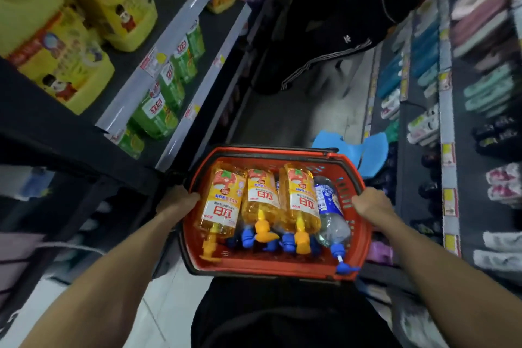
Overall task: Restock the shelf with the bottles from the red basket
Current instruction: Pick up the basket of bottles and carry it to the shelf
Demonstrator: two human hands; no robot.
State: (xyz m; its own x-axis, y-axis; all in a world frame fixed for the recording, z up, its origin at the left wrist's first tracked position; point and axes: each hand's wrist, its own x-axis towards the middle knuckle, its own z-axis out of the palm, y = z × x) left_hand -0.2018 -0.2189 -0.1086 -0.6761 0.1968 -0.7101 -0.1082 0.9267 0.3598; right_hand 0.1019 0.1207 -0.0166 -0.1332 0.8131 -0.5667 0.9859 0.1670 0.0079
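I carry a red basket in front of my body. My left hand grips its left rim and my right hand grips its right rim. Three orange pump bottles with yellow pumps lie side by side in it, pumps toward me. A clear bottle with a blue label and a blue pump lies at the right. More blue pumps show under the orange bottles. The shelf on my left carries yellow jugs above and green bottles below.
A person in dark clothes stands ahead in the narrow aisle. A blue stool sits on the floor just beyond the basket. Shelves on the right hold packaged goods. A dark shelf post is close at my left.
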